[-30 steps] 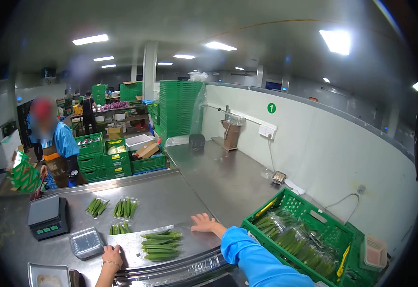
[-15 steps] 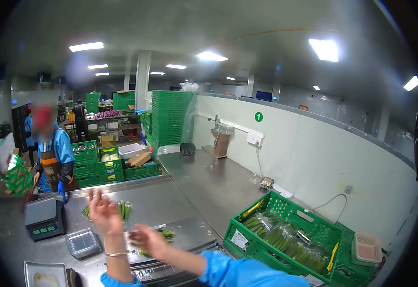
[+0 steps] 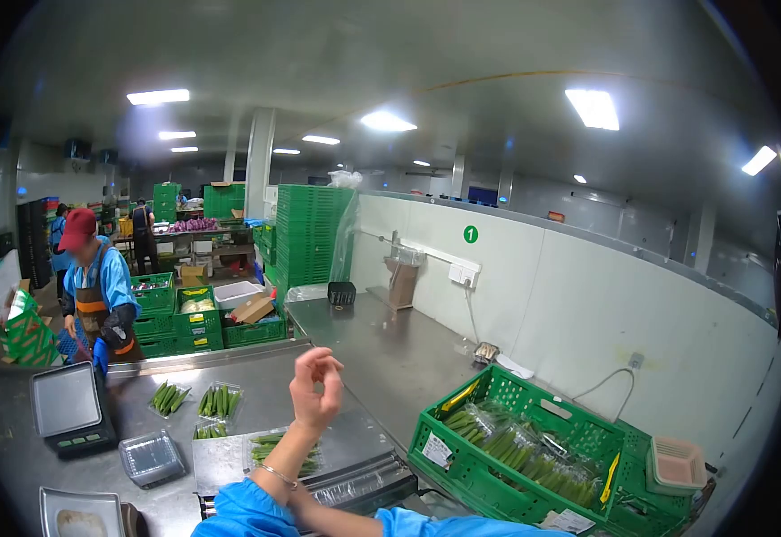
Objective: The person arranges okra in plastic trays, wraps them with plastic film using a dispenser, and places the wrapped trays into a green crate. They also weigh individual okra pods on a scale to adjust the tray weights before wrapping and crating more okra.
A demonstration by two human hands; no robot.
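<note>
My left hand is raised over the steel bench, wearing a bracelet. Its fingers curl towards the thumb; anything tiny between them cannot be made out. Below and beside that wrist lies a pack of okra on the plate of a wrapping machine with clear film. My right forearm passes behind the left one, which hides the right hand and its fingers. Farther left, a pack of okra and a loose-looking bunch of okra lie on the bench, with more okra just in front.
At left are a scale, a clear plastic tray stack and a metal pan. A green crate of bagged okra stands at right, beside a pink basket. A co-worker stands across the bench.
My left hand has moved right, and its spread fingers have curled. My right hand has slipped out of sight behind the left forearm. The co-worker's head and gloved hand have shifted slightly.
</note>
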